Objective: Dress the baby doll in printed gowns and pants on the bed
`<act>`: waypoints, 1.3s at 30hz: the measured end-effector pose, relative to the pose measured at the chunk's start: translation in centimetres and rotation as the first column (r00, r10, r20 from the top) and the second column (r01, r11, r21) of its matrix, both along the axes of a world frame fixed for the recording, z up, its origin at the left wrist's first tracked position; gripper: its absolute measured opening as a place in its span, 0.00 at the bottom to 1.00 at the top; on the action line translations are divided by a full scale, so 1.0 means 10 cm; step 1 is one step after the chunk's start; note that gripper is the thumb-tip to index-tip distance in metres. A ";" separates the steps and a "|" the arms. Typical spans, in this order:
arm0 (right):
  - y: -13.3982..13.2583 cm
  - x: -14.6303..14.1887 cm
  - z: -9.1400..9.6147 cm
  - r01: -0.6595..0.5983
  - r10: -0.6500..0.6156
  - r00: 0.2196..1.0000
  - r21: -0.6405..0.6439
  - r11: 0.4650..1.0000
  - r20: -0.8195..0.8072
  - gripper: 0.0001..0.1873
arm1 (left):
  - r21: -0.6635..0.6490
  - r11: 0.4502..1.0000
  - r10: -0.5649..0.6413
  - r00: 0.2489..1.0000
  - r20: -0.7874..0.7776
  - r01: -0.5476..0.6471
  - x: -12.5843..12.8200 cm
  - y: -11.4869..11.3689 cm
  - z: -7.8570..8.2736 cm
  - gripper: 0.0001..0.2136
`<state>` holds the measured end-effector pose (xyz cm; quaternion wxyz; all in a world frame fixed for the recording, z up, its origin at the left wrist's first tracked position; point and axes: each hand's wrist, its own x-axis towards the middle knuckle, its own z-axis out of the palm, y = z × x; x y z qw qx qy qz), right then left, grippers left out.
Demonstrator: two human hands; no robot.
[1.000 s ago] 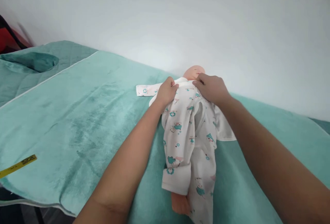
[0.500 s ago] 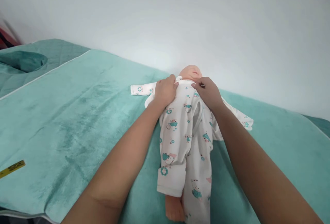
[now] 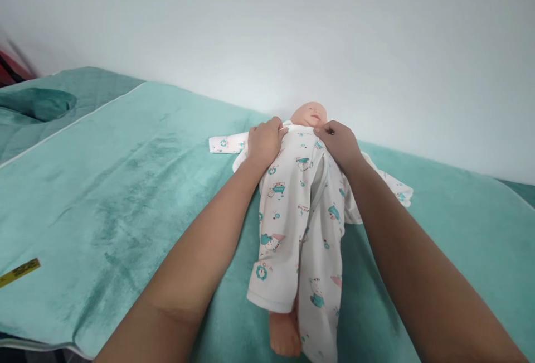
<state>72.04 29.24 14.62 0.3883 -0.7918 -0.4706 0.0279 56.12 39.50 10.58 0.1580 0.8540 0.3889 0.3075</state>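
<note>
While the left hand (image 3: pixel 266 141) and right hand (image 3: pixel 339 143) pinch their far waist edge, the white teal-printed fabric trousers (image 3: pixel 288 201) stretch lengthwise toward the near side.

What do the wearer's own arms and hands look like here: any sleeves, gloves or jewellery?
The left forearm and right forearm are bare, with no sleeve in view. The left hand and right hand wear no gloves. No watch or bracelet shows at either wrist; whether there are rings is hard to tell.
</note>
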 end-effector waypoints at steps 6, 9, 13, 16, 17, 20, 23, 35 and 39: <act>-0.50 -0.13 -0.38 0.126 -0.031 0.971 0.395 0.910 -0.239 0.09 | 0.191 0.974 -0.140 0.988 0.066 0.125 -0.18 -0.09 -0.08 0.16; -0.77 -0.17 -0.47 0.158 -0.094 0.976 0.337 0.928 -0.197 0.12 | 0.231 0.971 -0.066 0.998 0.007 0.063 -0.34 -0.27 -0.04 0.14; -0.95 -0.17 -0.44 0.106 -0.082 0.972 0.096 0.990 -0.221 0.10 | 0.193 0.981 0.050 0.991 -0.121 -0.026 -0.58 -0.55 0.03 0.12; -0.99 -0.14 -0.38 0.001 0.000 0.961 0.006 1.000 -0.277 0.08 | 0.062 0.998 -0.020 0.980 -0.199 0.033 -0.71 -0.67 0.04 0.11; -0.99 -0.13 -0.37 -0.033 0.032 0.946 0.003 0.999 -0.322 0.08 | -0.005 0.998 -0.055 0.977 -0.207 0.056 -0.74 -0.69 0.04 0.10; -1.00 -0.09 -0.35 -0.136 0.135 0.844 0.037 0.990 -0.519 0.09 | -0.181 0.980 -0.106 0.990 -0.096 0.088 -0.75 -0.69 0.03 0.08; -1.01 -0.08 -0.35 -0.199 0.212 0.728 0.095 0.975 -0.651 0.09 | -0.276 0.952 -0.096 0.985 0.143 0.133 -0.72 -0.67 0.04 0.07; -1.02 -0.19 -0.22 -0.086 0.238 0.616 0.236 0.968 -0.751 0.12 | -0.676 0.489 0.133 0.719 0.683 0.551 -0.57 -0.88 0.19 0.14; -1.05 -0.29 -0.10 -0.076 0.218 0.643 0.222 0.972 -0.734 0.11 | -0.714 0.338 0.184 0.701 0.689 0.613 -0.59 -0.92 0.23 0.13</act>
